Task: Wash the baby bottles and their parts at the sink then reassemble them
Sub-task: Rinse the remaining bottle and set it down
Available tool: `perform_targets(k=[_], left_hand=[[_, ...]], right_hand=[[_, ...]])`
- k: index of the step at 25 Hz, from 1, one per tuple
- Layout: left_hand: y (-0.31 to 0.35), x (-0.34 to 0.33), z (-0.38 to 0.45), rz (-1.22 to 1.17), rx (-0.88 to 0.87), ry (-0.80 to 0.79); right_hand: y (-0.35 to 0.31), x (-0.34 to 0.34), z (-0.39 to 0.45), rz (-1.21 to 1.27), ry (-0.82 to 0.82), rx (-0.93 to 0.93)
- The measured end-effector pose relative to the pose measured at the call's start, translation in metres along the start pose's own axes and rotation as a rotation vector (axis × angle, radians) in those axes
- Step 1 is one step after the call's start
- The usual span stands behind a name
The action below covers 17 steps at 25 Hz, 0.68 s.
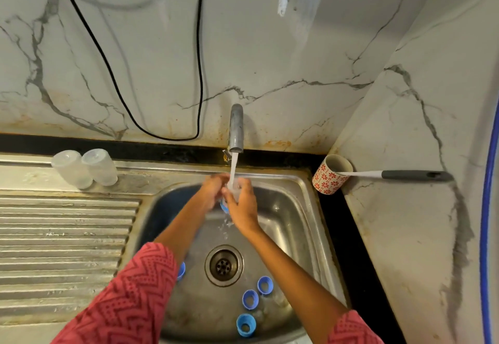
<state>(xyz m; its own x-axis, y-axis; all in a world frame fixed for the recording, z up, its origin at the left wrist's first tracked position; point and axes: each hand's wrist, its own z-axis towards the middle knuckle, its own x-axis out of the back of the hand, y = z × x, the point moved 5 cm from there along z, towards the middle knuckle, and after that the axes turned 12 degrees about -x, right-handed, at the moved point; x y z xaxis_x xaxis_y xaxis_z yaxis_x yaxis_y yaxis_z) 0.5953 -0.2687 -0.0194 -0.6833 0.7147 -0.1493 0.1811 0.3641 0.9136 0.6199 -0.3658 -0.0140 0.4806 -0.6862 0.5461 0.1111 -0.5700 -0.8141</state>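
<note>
Seemingly clear bottle, blue collar, both hands

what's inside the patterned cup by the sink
A brush leans out of the patterned cup, its dark handle pointing right. Its head sits down inside, hidden by the cup's wall.

steel sink, marble wall

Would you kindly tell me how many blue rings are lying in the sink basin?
4 blue rings: three near the front right, one half hidden by the left sleeve. Another blue part shows between the hands.
</note>
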Motion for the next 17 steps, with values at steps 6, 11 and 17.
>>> perform_targets(k=[6, 11, 17], left_hand=[[0.061, 0.003, 0.026, -0.046, -0.147, 0.133], [0.057, -0.003, 0.029, -0.121, -0.168, 0.127], [0.052, -0.031, 0.029, -0.100, -0.157, -0.067]], right_hand=[[-0.005, 0.003, -0.008, -0.044, 0.038, 0.054], [-0.008, 0.010, -0.006, -0.022, 0.035, 0.096], [-0.008, 0.011, 0.005, 0.045, -0.064, 0.058]])
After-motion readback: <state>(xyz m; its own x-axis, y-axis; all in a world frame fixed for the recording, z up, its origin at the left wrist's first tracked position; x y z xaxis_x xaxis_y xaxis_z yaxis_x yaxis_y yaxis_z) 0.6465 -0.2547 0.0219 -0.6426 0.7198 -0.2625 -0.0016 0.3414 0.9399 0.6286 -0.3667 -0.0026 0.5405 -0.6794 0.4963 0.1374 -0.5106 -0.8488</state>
